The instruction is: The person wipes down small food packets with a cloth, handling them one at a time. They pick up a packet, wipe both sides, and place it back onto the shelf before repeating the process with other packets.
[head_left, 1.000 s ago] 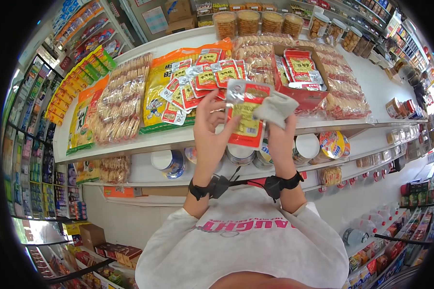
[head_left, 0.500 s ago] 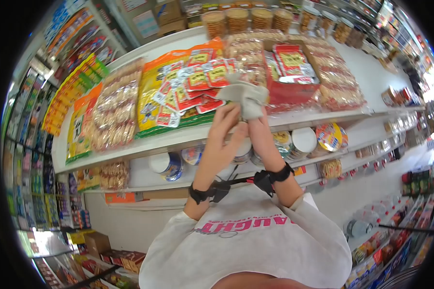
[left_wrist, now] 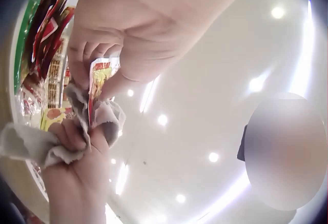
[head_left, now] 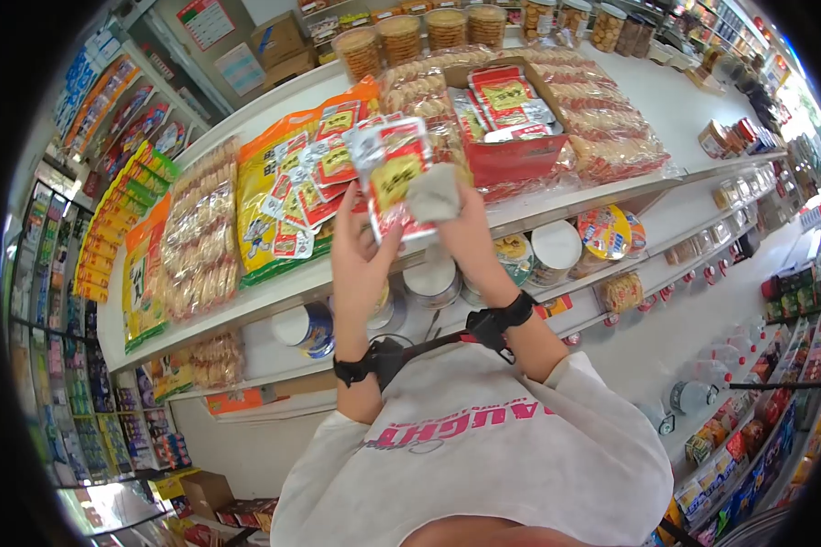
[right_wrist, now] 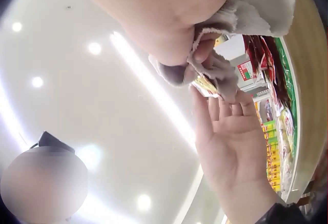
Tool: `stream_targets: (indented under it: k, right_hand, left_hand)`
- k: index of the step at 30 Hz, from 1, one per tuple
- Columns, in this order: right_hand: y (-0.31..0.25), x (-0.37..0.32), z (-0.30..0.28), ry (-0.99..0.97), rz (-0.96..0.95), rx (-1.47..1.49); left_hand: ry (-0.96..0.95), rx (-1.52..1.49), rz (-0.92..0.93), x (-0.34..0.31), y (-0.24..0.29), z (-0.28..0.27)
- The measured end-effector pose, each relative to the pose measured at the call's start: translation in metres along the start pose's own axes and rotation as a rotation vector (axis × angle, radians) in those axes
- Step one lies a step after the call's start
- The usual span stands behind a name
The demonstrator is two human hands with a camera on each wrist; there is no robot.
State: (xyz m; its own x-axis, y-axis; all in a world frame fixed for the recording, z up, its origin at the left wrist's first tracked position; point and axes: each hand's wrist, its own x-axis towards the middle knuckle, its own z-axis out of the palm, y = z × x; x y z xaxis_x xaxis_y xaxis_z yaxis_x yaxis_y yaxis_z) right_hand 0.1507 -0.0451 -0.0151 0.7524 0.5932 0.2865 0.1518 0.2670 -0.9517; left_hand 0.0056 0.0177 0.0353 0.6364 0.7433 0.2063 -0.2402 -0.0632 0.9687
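A red, white and yellow snack packet point(head_left: 390, 164) is held up over the shelf's front edge. My left hand point(head_left: 360, 264) pinches it at the left side, thumb on the near face and fingers behind. A grey cloth point(head_left: 434, 193) is bunched in my right hand point(head_left: 470, 232), which grips the packet's right edge through it. In the left wrist view the cloth point(left_wrist: 77, 149) folds around both sides of the packet point(left_wrist: 97, 83). More such packets point(head_left: 315, 173) lie heaped on a yellow snack bag point(head_left: 255, 214), left of the hands.
A red open box point(head_left: 518, 159) of similar packets stands right of the hands, on bagged round crackers point(head_left: 611, 128). Clear tubs point(head_left: 400, 41) line the back of the shelf point(head_left: 187, 319). White-lidded tubs point(head_left: 556, 244) sit on the lower tier.
A second ago the packet showed a face with a barcode. Half a second ago the cloth mostly covered it. Now another face shows, and the cloth is at its right edge.
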Motion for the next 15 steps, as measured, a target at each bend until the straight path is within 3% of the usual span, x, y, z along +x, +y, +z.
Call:
stream_targets:
  k: [1,5,8,9,12,15]
  right_hand:
    - [0.004,0.013,-0.001,-0.091,0.023,0.086]
    - [0.003,0.034,0.011,-0.090,-0.014,0.122]
    - [0.018,0.036,0.014,-0.009,-0.190,0.047]
    - [0.014,0.034,0.015,-0.015,-0.187,0.048]
    - [0.002,0.011,0.001,-0.052,-0.181,0.021]
    - [-0.005,0.001,-0.016,-0.132,-0.155,-0.003]
  left_hand:
    - [0.021,-0.001,0.053,0.004,-0.005,0.001]
    - [0.139,0.215,0.260,0.036,-0.037,-0.011]
    - [0.228,0.663,0.441,0.055,-0.046,-0.029]
    - [0.241,0.716,0.309,0.054,-0.041,-0.032]
    - [0.431,1.097,0.430,0.051,-0.059,-0.037]
    - [0.412,0.982,0.412,0.040,-0.065,-0.040]
